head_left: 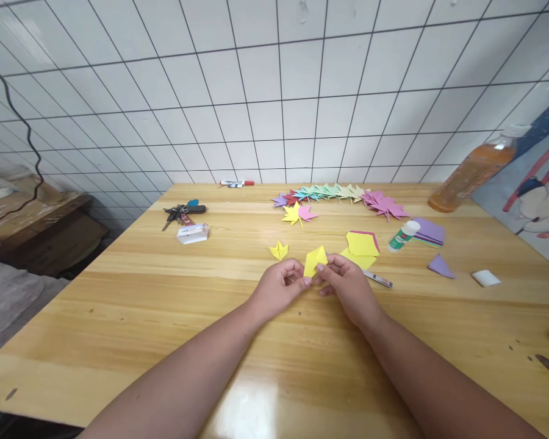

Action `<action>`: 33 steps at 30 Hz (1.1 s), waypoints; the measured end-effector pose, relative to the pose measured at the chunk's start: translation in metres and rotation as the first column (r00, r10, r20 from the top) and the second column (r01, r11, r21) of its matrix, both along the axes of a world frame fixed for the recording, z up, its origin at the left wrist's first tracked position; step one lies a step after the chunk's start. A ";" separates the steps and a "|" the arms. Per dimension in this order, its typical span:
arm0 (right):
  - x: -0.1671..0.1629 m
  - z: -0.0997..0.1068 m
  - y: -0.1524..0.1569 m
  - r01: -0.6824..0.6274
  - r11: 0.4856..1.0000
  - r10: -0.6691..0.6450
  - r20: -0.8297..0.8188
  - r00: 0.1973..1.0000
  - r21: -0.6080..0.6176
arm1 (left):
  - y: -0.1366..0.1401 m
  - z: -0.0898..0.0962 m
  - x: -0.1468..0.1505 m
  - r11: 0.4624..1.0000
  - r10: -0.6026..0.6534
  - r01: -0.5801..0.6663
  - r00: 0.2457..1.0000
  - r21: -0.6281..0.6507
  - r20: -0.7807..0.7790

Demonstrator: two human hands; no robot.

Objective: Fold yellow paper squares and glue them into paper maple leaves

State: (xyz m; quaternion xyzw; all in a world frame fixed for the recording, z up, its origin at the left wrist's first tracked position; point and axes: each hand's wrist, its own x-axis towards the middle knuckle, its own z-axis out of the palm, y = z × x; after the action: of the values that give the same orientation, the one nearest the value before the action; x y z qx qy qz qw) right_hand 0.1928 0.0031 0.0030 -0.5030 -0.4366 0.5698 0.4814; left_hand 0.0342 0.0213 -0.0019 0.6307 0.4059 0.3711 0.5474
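Observation:
Between my two hands is a small folded piece of yellow paper (pixel 315 262), raised a little over the wooden table. My left hand (pixel 281 286) pinches its lower left corner between thumb and fingers. On its right side, my right hand (pixel 348 285) grips it with the thumb pressed on the front face. A folded yellow paper piece (pixel 279 250) lies just beyond my left hand. Past my right hand are flat yellow sheets (pixel 363 244) with a pink edge showing, and a box cutter (pixel 377 278) partly hidden by that hand.
A row of folded paper leaves (pixel 333 192) lies along the tiled wall, with a yellow and pink pair (pixel 298 213) before it. To the right are a glue stick (pixel 403 236), purple paper (pixel 429 231), an eraser-like white block (pixel 485 278) and a bottle (pixel 478 171). Keys (pixel 182 213) and a small box (pixel 193 233) sit left.

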 end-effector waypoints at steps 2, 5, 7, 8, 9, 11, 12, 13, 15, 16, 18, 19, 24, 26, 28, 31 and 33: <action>0.001 -0.001 0.000 -0.006 1.000 0.006 0.008 1.000 0.004 | -0.001 0.001 0.000 0.999 0.024 -0.022 0.999 0.044 -0.040; 0.002 -0.002 0.001 -0.047 0.998 0.045 0.077 0.996 0.028 | 0.002 0.002 -0.003 0.994 0.095 -0.094 0.995 0.047 -0.007; 0.001 -0.002 0.001 -0.061 0.997 0.054 0.136 0.989 0.050 | 0.004 0.003 -0.005 0.993 0.113 -0.114 0.993 0.029 0.022; 0.001 -0.003 0.001 -0.064 0.996 0.054 0.162 0.985 0.059 | 0.005 0.004 -0.005 0.993 0.114 -0.115 0.993 0.022 0.034; 0.000 -0.003 0.002 -0.066 0.996 0.053 0.180 0.982 0.065 | 0.006 0.004 -0.005 0.993 0.112 -0.113 0.993 0.017 0.044; 0.000 -0.004 0.002 -0.067 0.995 0.052 0.199 0.979 0.072 | 0.006 0.003 -0.004 0.994 0.110 -0.110 0.992 0.008 0.061; 0.000 -0.003 0.002 -0.072 0.995 0.056 0.204 0.977 0.073 | 0.005 0.003 -0.004 0.994 0.110 -0.111 0.992 0.004 0.065; 0.000 -0.003 0.002 -0.077 0.994 0.061 0.209 0.976 0.072 | 0.005 0.002 -0.004 0.994 0.110 -0.110 0.992 -0.001 0.066; 0.000 -0.002 0.002 -0.091 0.993 0.075 0.216 0.974 0.069 | 0.005 0.000 -0.004 0.994 0.109 -0.108 0.992 -0.012 0.063; 0.000 -0.002 0.001 -0.098 0.993 0.080 0.218 0.973 0.071 | 0.006 -0.001 -0.004 0.994 0.110 -0.109 0.992 -0.015 0.061; 0.000 -0.002 0.001 -0.107 0.991 0.087 0.215 0.973 0.082 | 0.006 -0.002 -0.004 0.994 0.109 -0.108 0.992 -0.019 0.060; 0.000 -0.002 0.000 -0.109 0.990 0.089 0.210 0.974 0.086 | 0.006 -0.002 -0.004 0.994 0.106 -0.105 0.993 -0.021 0.058; 0.000 -0.005 0.001 -0.087 0.994 0.071 0.205 0.976 0.068 | 0.006 0.000 -0.003 0.996 0.085 -0.084 0.995 -0.031 0.052; 0.000 -0.006 0.002 -0.084 0.995 0.071 0.205 0.976 0.055 | 0.005 0.001 -0.003 0.996 0.080 -0.079 0.995 -0.030 0.055; 0.000 -0.007 0.002 -0.085 0.995 0.075 0.192 0.978 0.044 | 0.005 0.001 -0.003 0.997 0.073 -0.071 0.995 -0.028 0.061; 0.001 -0.007 0.002 -0.076 0.996 0.069 0.160 0.985 0.042 | 0.006 0.000 -0.003 0.997 0.068 -0.065 0.994 -0.030 0.085; 0.001 -0.006 0.002 -0.081 0.996 0.074 0.133 0.988 0.045 | 0.006 -0.001 -0.004 0.997 0.072 -0.069 0.992 -0.036 0.101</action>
State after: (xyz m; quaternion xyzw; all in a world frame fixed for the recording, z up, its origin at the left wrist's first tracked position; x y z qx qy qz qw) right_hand 0.1937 0.0050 -0.0029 -0.5097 -0.5006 0.5428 0.4417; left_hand 0.0305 0.0274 -0.0025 0.5873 0.4053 0.4156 0.5640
